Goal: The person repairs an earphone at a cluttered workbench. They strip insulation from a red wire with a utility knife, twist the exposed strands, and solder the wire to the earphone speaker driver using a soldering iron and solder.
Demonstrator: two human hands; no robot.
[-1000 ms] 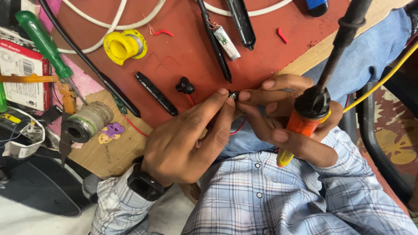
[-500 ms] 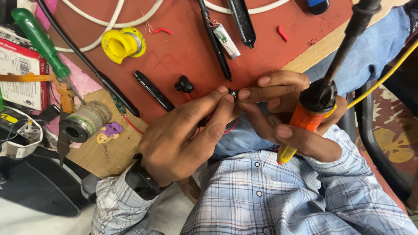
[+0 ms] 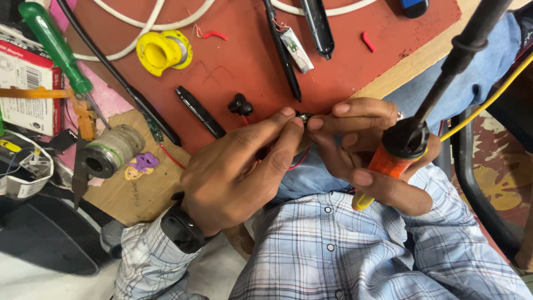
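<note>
Both hands pinch what seems a tiny metal part (image 3: 304, 118) over the bench (image 3: 250, 61), the right hand (image 3: 369, 153) also gripping a soldering iron (image 3: 402, 147), the left hand (image 3: 239, 172) steadying; joining likely needs the tip brought round.

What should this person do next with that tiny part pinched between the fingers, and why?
Probably swing the soldering iron tip round to the small part. The left hand and right hand pinch the part together at the table edge, while the iron rests in the right hand with its shaft pointing away.
</note>
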